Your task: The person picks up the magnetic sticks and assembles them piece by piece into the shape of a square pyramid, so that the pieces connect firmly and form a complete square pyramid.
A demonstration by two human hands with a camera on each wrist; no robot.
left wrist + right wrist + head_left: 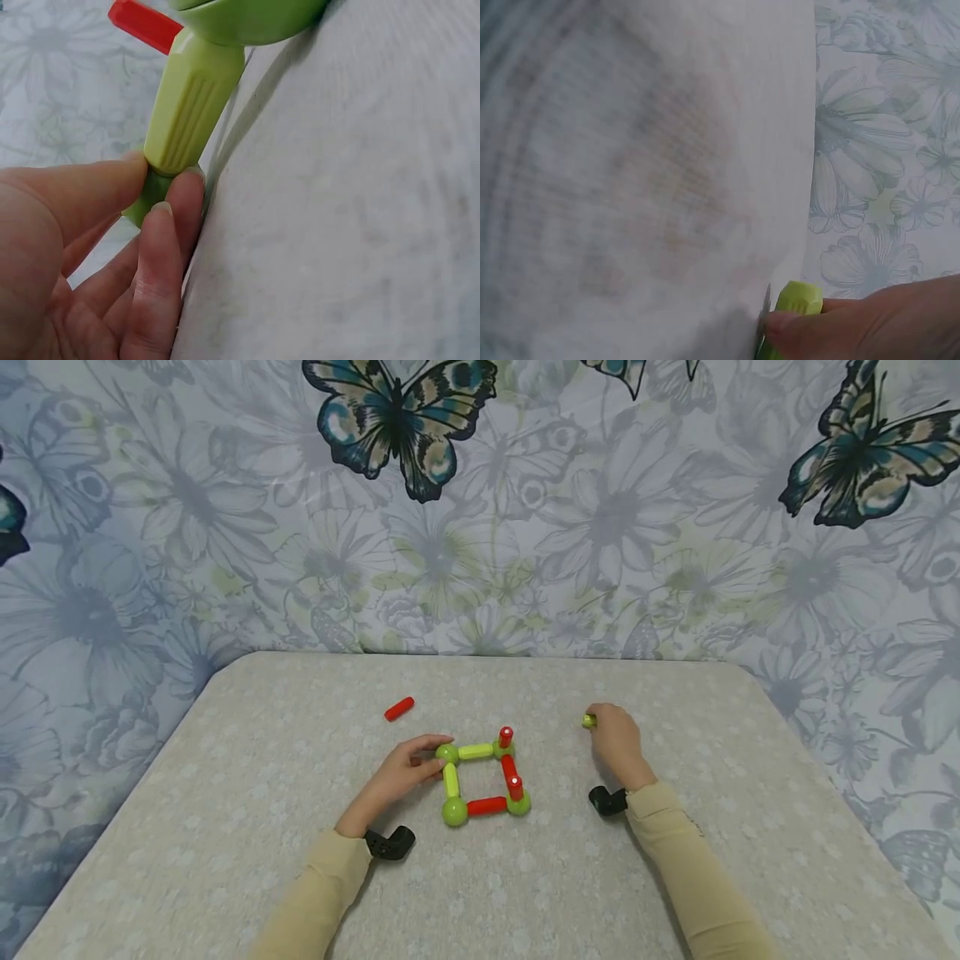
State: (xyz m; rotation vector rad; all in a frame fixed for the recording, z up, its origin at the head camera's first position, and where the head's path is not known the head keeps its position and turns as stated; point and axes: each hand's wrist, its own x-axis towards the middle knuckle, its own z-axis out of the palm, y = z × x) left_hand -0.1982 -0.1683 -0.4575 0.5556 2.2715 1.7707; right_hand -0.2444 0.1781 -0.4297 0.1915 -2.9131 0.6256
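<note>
On the table lies a square of magnetic rods and green balls; yellow-green rods (477, 751) form its far and left sides, red rods (487, 806) its near and right sides. Two short red rods (506, 737) stand up on the right-hand balls. My left hand (397, 777) holds the far-left green ball (447, 754) between thumb and fingers; in the left wrist view the fingers partly hide it below a yellow-green rod (184, 105). Right of the square, my right hand (618, 743) pinches a yellow-green rod (801, 295), mostly covered by the fingers.
A loose red rod (399, 708) lies beyond the left hand. The table (225, 827) has a pale patterned cover and meets a butterfly-and-flower backdrop (480, 568) at its far edge. Both wrists wear black camera mounts (390, 843).
</note>
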